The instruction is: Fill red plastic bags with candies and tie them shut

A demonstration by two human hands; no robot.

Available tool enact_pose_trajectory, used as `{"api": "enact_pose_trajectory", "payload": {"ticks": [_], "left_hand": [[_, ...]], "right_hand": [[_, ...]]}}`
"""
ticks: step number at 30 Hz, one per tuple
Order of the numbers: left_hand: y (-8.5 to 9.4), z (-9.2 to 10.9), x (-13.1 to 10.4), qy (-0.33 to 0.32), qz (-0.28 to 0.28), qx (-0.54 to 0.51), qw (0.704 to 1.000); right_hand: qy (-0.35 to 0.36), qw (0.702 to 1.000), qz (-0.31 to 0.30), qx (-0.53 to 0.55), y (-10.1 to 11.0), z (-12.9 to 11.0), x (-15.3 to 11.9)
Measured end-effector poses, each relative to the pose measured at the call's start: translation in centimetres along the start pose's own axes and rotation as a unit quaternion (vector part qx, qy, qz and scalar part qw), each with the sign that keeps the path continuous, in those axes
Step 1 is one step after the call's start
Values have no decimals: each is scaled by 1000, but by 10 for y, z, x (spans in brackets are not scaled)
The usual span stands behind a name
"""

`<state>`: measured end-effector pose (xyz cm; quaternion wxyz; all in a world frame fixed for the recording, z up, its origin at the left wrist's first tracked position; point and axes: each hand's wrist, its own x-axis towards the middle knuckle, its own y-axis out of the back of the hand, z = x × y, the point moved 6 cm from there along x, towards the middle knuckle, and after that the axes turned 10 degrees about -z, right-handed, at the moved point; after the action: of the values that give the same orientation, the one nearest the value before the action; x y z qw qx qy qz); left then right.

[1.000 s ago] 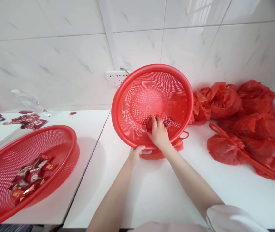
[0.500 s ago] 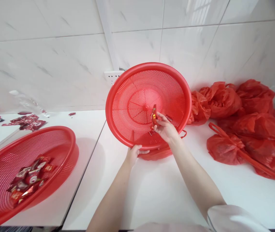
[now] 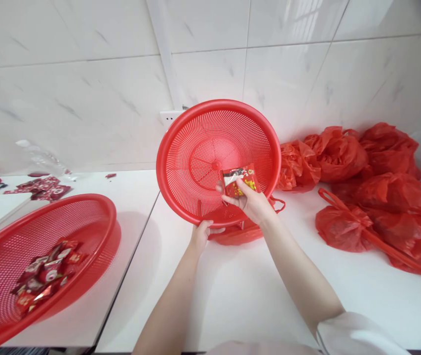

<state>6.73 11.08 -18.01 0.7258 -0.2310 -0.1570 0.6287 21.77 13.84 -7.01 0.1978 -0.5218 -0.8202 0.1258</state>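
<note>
A round red plastic colander basket [image 3: 162,167] is tilted up so that its inside faces me. At its lower rim, my left hand [image 3: 202,235] is closed on the edge, thumb over the rim. Inside the basket's lower right, my right hand [image 3: 250,201] pinches a red snack packet [image 3: 247,173] with white and yellow print, its flat face toward me. What lies in the basket behind this hand is mostly hidden. Beneath the basket a red plastic bag [image 3: 236,237] shows on the white table.
On the left, a second red basket [image 3: 111,212] holds several small red packets [image 3: 49,271]. Tied red plastic bags [image 3: 384,197] are piled at the right. Along the tiled wall lie flat red packets [image 3: 43,187], a clear plastic bottle [image 3: 43,158] and a socket [image 3: 168,117].
My right hand has turned the packet from edge-on to flat-on, showing its printed face. The tilted basket has shifted slightly left, with my left hand still on its rim.
</note>
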Motion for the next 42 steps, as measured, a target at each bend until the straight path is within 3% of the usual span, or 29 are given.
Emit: {"api": "enact_pose_trajectory", "payload": {"ticks": [4,10,14,21,25,28,31,36,38,42], "left_hand": [[0,0,0,3,3,0,1000],[3,-1,1,7,10,11,1000],[4,-3,1,12,15,11,1000],[7,-7,2,9,13,-1,1000],[6,-7,2,12,9,-1,1000],[5,-6,2,15,14,2,1000],[4,-4,1,12,11,5,1000],[2,-3,1,7,2,5,1000],[3,-4,1,6,3,4,1000],[5,-5,1,7,12,4,1000]], "right_hand": [[-23,998,49,-19,8,6,0],[-8,998,40,-47,9,7,-1],[-11,993,83,-80,13,7,-3],[33,962,147,-227,22,-8,-10],[54,945,141,-290,21,-10,-9],[45,959,150,-237,26,-3,-4],[-10,980,166,-108,34,10,2],[-42,992,115,19,30,10,5],[-32,994,102,14,27,5,3],[54,995,83,-9,18,-2,2]]}}
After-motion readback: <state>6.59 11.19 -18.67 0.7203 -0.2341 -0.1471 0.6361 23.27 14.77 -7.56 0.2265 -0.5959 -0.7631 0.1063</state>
